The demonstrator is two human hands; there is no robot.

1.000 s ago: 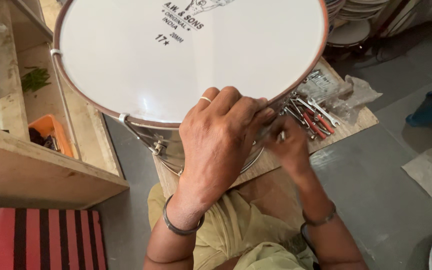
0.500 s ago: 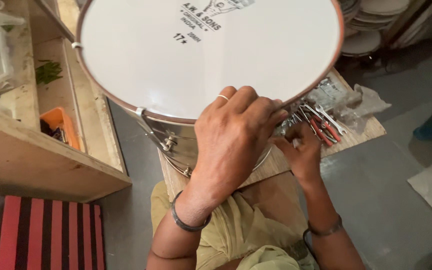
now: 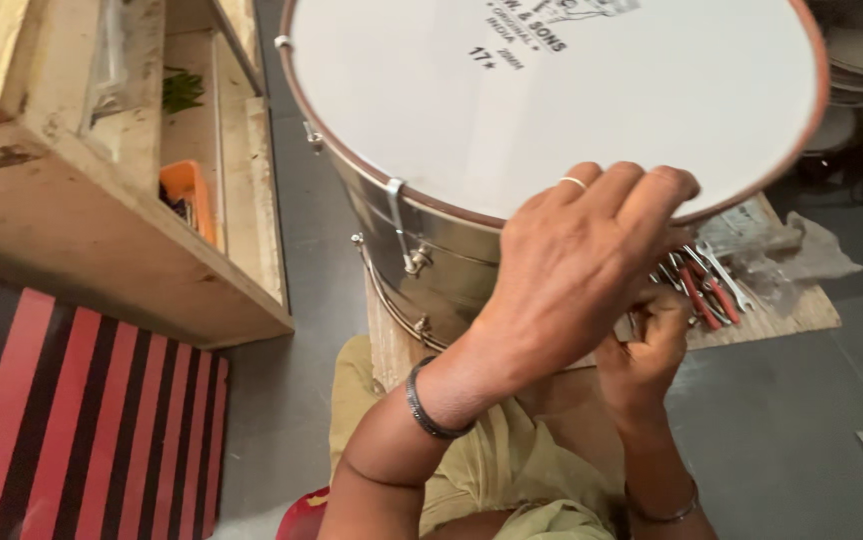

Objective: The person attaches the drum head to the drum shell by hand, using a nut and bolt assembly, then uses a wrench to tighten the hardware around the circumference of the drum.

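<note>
- There was a single view, from a camera worn on the person's head, so no second view shared any part of the scene.
- It looked steeply down and a little forward, over the person's own lap and forearms.
- It sat close: the left hand (image 3: 577, 265) filled the middle of the frame, and the right hand (image 3: 642, 350) lay just beneath it.
- The white-headed drum (image 3: 552, 90) ran off the top edge, cut by the frame.
- A wooden shelf unit (image 3: 102, 230) crossed the left side at a slant, so the view was slightly tilted.
- The grey floor (image 3: 792, 420) filled the right and lower parts.
</note>
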